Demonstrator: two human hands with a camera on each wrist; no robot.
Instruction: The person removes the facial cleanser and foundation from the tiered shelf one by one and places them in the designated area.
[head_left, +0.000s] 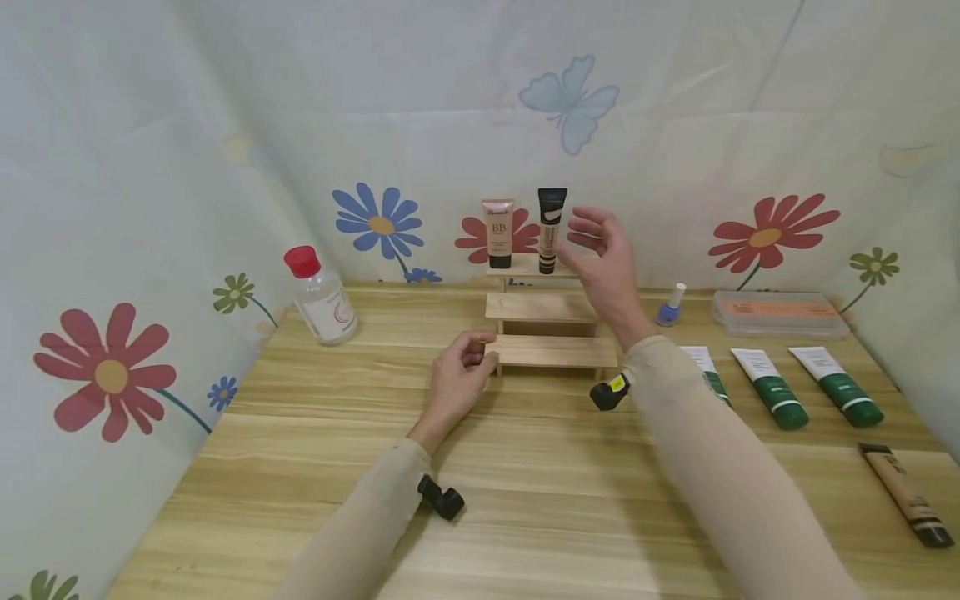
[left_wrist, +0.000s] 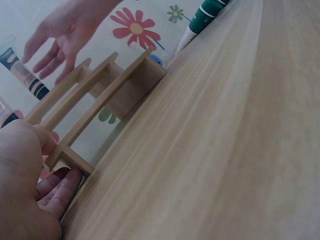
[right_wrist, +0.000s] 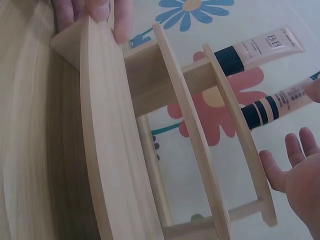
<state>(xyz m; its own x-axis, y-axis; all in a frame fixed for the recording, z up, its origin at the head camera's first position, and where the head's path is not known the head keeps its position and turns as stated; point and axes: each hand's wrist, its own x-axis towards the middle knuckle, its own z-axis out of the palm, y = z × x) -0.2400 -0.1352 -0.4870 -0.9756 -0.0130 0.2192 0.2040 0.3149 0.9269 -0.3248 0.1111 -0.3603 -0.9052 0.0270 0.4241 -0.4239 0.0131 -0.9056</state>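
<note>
A three-tier wooden stand [head_left: 551, 308] stands near the back of the table. My left hand [head_left: 462, 371] grips the left end of its lowest tier, thumb above and fingers below in the left wrist view. On the top tier, a pink BB cream tube [head_left: 498, 237] stands cap down at the left. To its right stands a slim tube with a black top end and striped cap [head_left: 550, 233], also cap down. Beside that tube is my right hand [head_left: 606, 262], its fingers spread apart, one fingertip overlapping the tube in the right wrist view [right_wrist: 312, 90].
A clear bottle with a red cap [head_left: 322, 300] stands at the left. At the right are a nail polish bottle [head_left: 670, 310], a flat plastic case [head_left: 780, 314], several green-and-white tubes [head_left: 772, 390] and a tan tube [head_left: 903, 492]. A flowered curtain [head_left: 450, 100] hangs behind.
</note>
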